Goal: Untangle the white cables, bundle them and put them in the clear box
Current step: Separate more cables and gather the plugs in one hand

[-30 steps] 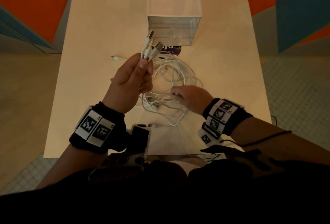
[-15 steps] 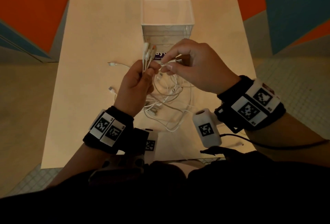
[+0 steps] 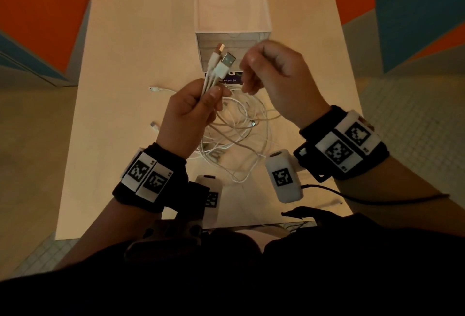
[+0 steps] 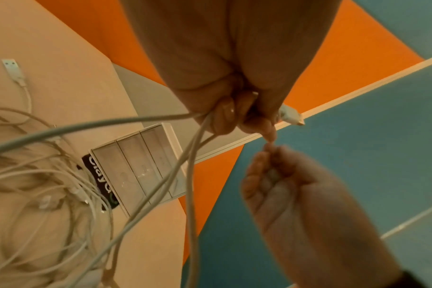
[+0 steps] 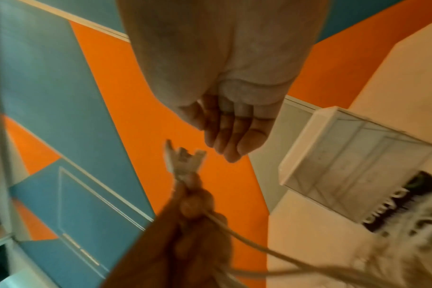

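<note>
A tangle of white cables [image 3: 239,134] lies on the table in front of the clear box [image 3: 232,38]. My left hand [image 3: 201,104] is raised above it and grips several cable ends in a fist, their USB plugs [image 3: 222,60] pointing up toward the box. The cables hang from that fist [image 4: 229,115] down into the pile [image 4: 49,185]. My right hand [image 3: 254,76] hovers just right of the plugs, fingers loosely curled. In the right wrist view its palm and fingers [image 5: 229,132] show nothing in them, a short way from the plugs [image 5: 183,159]. The box looks empty.
Two loose cable ends [image 3: 154,89] [image 3: 154,125] lie on the beige table [image 3: 125,51] left of the pile. A dark printed card [image 3: 229,76] sits at the box's near side. Orange and blue walls surround the table.
My right hand left the pile, carried a cable end up to the left hand's bunch and now has nothing in it. The plugs in the left fist now stand higher.
</note>
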A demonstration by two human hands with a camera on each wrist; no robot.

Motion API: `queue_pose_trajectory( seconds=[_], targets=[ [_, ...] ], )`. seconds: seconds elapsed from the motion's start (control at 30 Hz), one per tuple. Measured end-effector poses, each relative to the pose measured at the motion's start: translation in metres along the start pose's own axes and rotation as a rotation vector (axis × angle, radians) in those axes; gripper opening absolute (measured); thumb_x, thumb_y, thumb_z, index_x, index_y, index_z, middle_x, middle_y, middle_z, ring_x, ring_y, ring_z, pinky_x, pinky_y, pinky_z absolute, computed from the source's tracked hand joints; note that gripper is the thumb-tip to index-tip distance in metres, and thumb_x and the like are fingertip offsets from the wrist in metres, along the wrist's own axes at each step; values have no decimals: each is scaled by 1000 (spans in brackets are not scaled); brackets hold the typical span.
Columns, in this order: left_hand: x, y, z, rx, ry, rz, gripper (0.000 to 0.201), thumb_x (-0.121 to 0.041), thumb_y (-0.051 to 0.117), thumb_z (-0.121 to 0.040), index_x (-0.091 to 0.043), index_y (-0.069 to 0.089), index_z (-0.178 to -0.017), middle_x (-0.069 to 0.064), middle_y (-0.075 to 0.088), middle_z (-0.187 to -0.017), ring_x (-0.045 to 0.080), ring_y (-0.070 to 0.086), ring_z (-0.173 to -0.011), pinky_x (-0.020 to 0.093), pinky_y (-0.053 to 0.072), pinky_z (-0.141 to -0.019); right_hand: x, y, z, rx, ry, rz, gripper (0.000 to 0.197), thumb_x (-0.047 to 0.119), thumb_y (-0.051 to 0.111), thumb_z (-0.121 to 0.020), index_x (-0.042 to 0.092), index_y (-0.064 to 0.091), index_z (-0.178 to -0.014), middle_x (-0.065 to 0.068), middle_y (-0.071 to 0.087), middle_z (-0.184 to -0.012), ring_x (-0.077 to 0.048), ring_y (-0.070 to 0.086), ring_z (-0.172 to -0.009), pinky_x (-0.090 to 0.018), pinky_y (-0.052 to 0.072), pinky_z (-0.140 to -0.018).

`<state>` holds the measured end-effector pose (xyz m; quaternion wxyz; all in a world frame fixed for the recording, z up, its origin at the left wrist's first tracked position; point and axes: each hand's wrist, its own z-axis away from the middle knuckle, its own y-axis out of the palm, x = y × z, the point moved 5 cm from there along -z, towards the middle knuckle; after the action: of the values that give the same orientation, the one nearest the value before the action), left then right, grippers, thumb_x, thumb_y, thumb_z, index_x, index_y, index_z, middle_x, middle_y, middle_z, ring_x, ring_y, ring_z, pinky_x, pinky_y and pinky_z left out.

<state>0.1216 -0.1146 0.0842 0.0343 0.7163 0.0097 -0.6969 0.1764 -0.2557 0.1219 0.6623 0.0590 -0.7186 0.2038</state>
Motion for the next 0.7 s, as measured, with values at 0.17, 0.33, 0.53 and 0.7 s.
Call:
queue_pose_trajectory(
  seconds=[0.17,0.33,0.53,0.7],
  targets=[
    [-8,3,-6,-11,51,39,21,-18,46,-96,-15,64,-84,-7,59,-65,8,48,-55,18,39,-55,-38,44,11,414,-12,363,14,9,52,-91,18,60,-98,19,53,-86,3,54,-69,-11,43,-66],
    [-16,-10,-10,-83,124,119,28,-19,39,-98,-21,59,-80,-8,52,-58,12,58,-63,34,48,-74,-78,45,15,306,42,368,17,11,49,-93,7,66,-93,-7,65,-85,-14,57,-68,-18,44,-67],
    [-38,-29,-18,-120,155,228,27,-14,26,-100,-13,44,-80,2,20,-55,15,16,-43,23,23,-43,-132,22,23,363,248,583,27,11,42,-97,-1,63,-109,-15,65,-106,-19,57,-91,-13,31,-73],
    [-29,-45,-27,-169,108,22,17,-25,50,-93,-11,55,-83,-10,35,-50,10,28,-43,21,30,-46,-112,12,3,303,65,564,26,8,48,-94,2,63,-114,-17,55,-103,-21,55,-85,-15,38,-75]
  ],
)
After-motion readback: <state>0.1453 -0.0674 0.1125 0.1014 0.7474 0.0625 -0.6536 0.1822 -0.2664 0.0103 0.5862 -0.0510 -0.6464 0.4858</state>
